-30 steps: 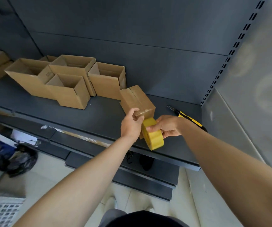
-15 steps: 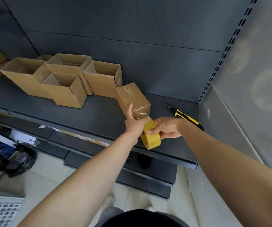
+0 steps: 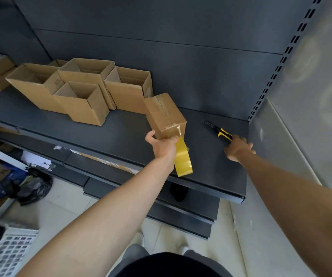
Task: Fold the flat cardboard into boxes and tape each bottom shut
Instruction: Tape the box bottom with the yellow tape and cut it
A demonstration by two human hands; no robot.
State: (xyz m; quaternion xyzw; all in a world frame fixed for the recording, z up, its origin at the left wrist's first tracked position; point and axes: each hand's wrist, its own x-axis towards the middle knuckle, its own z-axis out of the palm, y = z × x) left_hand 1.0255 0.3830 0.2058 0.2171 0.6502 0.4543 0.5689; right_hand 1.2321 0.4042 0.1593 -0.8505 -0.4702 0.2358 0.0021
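Now the right hand (image 3: 239, 148) quits the yellow tape roll (image 3: 183, 158), grip wide, reaching for the yellow-black knife (image 3: 220, 131); left hand (image 3: 162, 146) clasps the taped brown cardboard box (image 3: 165, 114) on the dark shelf (image 3: 121, 132); cut likely next.

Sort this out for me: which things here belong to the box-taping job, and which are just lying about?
Job: taped box, held by the left hand; yellow tape roll; utility knife, with the right hand at its handle; open boxes.
Lying about: black bag; paper scraps; white gridded item.
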